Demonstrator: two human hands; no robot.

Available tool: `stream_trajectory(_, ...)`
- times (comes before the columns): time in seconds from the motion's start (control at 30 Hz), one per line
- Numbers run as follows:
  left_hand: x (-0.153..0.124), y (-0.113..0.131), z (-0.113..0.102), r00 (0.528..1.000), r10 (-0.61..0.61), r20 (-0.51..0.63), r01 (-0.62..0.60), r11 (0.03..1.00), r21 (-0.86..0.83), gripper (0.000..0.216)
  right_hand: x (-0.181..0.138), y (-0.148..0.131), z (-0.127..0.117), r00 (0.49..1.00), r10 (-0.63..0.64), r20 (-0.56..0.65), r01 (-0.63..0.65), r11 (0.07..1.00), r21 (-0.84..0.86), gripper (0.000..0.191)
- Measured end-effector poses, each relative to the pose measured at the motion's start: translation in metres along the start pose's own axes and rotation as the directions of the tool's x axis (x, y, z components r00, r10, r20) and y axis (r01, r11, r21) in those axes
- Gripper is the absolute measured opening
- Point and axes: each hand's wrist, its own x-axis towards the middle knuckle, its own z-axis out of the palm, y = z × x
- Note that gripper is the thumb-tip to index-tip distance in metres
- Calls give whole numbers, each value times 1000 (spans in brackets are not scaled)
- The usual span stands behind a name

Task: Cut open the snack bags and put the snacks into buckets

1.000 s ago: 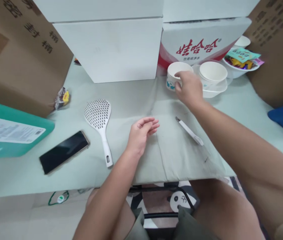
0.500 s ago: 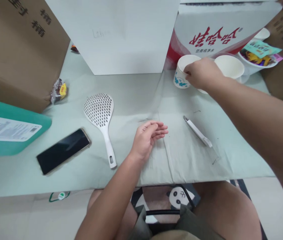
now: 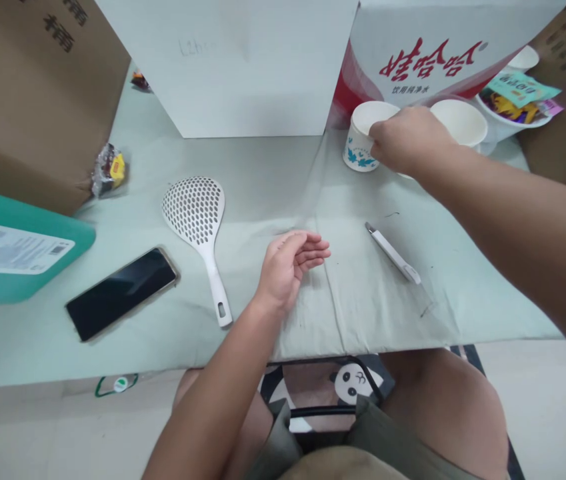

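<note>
At the back right, my right hand (image 3: 410, 139) pinches the rim of a white paper cup (image 3: 360, 150) printed with blue leaves. The cup stands upright, and the hand covers part of its right side. Another white paper cup (image 3: 460, 123) is just to the right, partly behind my wrist. My left hand (image 3: 290, 265) rests on its side on the green tablecloth with fingers stretched out and nothing in them. A white utility knife (image 3: 393, 253) lies to its right. To its left is a white slotted skimmer (image 3: 203, 227).
Left of the skimmer lie a black phone (image 3: 121, 293) and a teal container (image 3: 23, 247). A wrapped snack (image 3: 110, 170) sits by the brown carton (image 3: 27, 107). White boxes (image 3: 253, 80) line the back. A bowl of packets (image 3: 507, 123) stands at the far right.
The whole view has shifted slightly, so things sit a little higher in it. My right hand keeps its hold on the cup's rim, and my left hand stays on the cloth.
</note>
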Motion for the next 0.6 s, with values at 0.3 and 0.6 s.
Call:
stream_trajectory(0.3,5,-1,3,1000,-26,-4,25,998,-62,25,8,18,9,941,-292,-171,288,956,-51,32)
stream_trajectory(0.6,8,-2,13,987,-107,122,137,953,-271,34,-10,15,12,934,-185,-306,211,976,54,16)
